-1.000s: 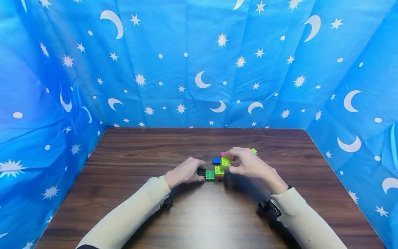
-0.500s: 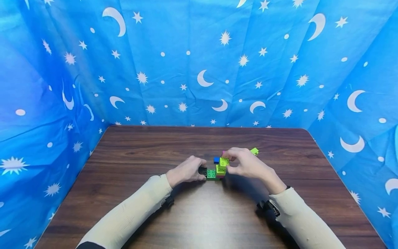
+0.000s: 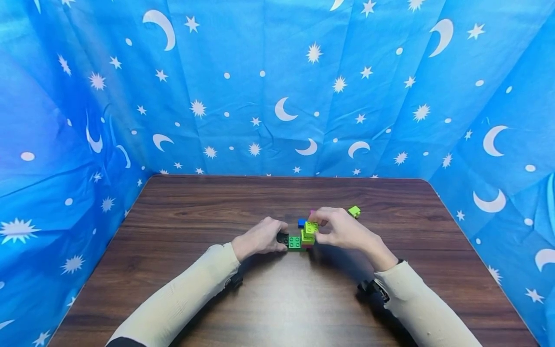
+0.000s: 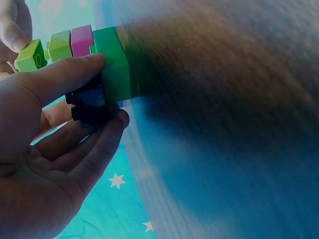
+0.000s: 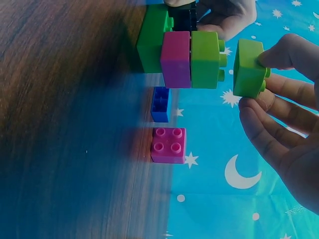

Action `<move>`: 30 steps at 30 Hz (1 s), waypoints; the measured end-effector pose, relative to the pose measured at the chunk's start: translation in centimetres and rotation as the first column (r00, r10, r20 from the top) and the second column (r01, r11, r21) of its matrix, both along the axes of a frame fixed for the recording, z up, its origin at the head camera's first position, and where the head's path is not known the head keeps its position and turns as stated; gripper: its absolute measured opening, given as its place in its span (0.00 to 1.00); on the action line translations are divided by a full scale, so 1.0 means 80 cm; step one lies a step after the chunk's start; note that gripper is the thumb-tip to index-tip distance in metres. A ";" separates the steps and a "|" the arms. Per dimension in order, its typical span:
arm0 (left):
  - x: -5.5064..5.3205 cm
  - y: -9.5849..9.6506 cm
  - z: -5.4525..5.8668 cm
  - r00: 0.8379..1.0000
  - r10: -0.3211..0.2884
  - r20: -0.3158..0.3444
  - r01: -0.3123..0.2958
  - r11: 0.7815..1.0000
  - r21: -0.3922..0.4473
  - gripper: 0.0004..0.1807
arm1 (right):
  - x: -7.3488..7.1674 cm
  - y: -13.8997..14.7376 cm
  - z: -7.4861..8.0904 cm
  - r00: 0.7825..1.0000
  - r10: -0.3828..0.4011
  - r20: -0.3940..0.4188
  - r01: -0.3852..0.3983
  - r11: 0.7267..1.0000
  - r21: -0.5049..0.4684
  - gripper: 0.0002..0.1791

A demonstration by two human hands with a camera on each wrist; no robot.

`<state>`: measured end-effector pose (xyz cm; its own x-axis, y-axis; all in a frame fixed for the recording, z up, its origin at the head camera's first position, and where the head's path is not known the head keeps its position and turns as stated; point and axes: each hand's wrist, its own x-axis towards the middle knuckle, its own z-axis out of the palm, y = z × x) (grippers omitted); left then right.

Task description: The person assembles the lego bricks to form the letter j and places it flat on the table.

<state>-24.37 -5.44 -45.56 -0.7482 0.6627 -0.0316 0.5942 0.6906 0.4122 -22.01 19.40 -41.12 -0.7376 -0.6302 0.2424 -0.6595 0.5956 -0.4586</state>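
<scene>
My right hand [image 3: 347, 234] pinches a lime-green toy brick [image 5: 248, 68] between thumb and fingers. In the right wrist view, a narrow gap separates it from the studs of another lime brick [image 5: 204, 60]. That lower lime brick caps a pink brick [image 5: 175, 60], which sits on one end of a long green brick [image 5: 151, 42] on the table. At the green brick's other end, my left hand [image 3: 261, 236] grips a black brick [image 4: 90, 102] seated on it, thumb on the near side and fingers on the far side.
Behind the stack, a blue brick [image 5: 160, 103] and a loose pink brick [image 5: 169, 146] stand on the wooden table [image 3: 208, 202]. One more lime piece [image 3: 354, 211] lies beyond my right hand. A blue star-and-moon cloth [image 3: 243, 96] hangs around the table.
My right hand has brought the lime brick slightly left and down, lining it up closer over the stack. The left hand keeps its grip on the black brick. The head view has shifted slightly.
</scene>
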 end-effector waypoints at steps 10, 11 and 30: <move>0.001 -0.002 -0.002 1.000 -0.006 0.002 0.006 1.000 0.008 0.13 | -0.002 -0.005 -0.003 1.000 0.016 -0.013 -0.016 1.000 0.018 0.16; 0.000 -0.002 -0.002 1.000 -0.005 -0.001 0.005 1.000 0.006 0.13 | -0.003 -0.005 -0.003 1.000 0.014 -0.014 -0.014 1.000 0.024 0.16; -0.005 -0.003 0.000 1.000 -0.014 0.003 0.014 1.000 0.015 0.13 | -0.003 -0.006 0.000 1.000 0.000 0.024 -0.001 0.999 0.033 0.16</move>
